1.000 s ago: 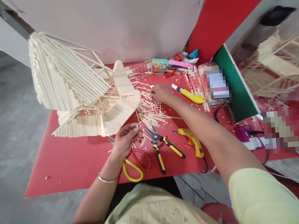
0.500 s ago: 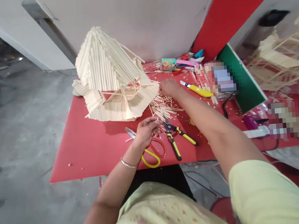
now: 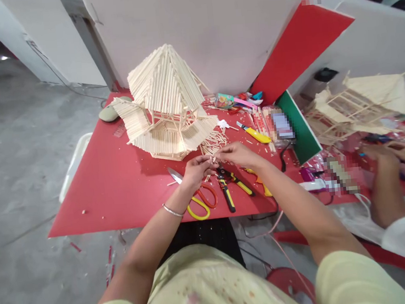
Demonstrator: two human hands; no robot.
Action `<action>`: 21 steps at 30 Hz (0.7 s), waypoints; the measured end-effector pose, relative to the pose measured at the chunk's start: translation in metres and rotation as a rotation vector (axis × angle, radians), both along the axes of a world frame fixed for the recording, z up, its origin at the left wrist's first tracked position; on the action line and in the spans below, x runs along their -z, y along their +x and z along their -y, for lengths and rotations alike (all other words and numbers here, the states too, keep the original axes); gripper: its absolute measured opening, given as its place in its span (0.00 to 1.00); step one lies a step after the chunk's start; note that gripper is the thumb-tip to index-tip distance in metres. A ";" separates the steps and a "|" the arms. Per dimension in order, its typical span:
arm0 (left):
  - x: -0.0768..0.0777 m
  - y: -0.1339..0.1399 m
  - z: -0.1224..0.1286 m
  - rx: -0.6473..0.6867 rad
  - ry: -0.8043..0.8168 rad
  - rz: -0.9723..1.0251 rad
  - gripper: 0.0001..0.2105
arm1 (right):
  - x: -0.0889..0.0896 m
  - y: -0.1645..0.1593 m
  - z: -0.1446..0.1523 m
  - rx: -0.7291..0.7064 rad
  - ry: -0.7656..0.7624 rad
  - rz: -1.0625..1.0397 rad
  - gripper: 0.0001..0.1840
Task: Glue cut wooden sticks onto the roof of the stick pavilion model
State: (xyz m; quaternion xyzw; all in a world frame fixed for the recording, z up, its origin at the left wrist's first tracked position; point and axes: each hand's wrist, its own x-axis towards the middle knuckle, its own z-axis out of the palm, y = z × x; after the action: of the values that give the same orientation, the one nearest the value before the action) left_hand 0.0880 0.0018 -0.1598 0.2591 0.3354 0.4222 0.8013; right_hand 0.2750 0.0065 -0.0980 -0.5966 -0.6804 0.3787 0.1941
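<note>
Stick bits (image 3: 213,160), pale & tiny, pinched in my L hand (image 3: 194,172), tips only, prob. bc they're too small for a full grip; R hand's (image 3: 240,154) fingers meet there, can't tell if it's gripping too. Just nearer me on the red counter (image 3: 97,204): scissors (image 3: 201,200) & pliers (image 3: 226,192), prob. kept w/in easy reach. Beyond: cut sticks (image 3: 213,142), then stick-built house (image 3: 168,86), ribbed pointed roof, flared lower skirt.

Surface (image 3: 96,199) red; stick model (image 3: 168,86) and stick piece (image 3: 213,159) pale cream. Scissors (image 3: 175,175) have one red, one yellow loop. Pliers (image 3: 226,195) black/yellow.
</note>
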 end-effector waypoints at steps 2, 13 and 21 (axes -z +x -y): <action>0.000 0.000 0.000 -0.001 0.018 -0.015 0.11 | 0.005 -0.003 0.003 -0.006 -0.004 -0.047 0.25; 0.004 0.002 0.002 -0.021 0.121 -0.137 0.11 | 0.026 -0.005 0.005 -0.005 0.051 -0.085 0.18; 0.009 0.003 0.002 -0.018 0.204 -0.208 0.10 | 0.027 -0.006 0.009 0.008 0.045 -0.104 0.18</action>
State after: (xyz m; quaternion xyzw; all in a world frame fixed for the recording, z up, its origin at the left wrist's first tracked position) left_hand 0.0910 -0.0006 -0.1687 0.3787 0.3744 0.4319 0.7279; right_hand 0.2688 -0.0021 -0.1248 -0.5745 -0.6753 0.3930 0.2440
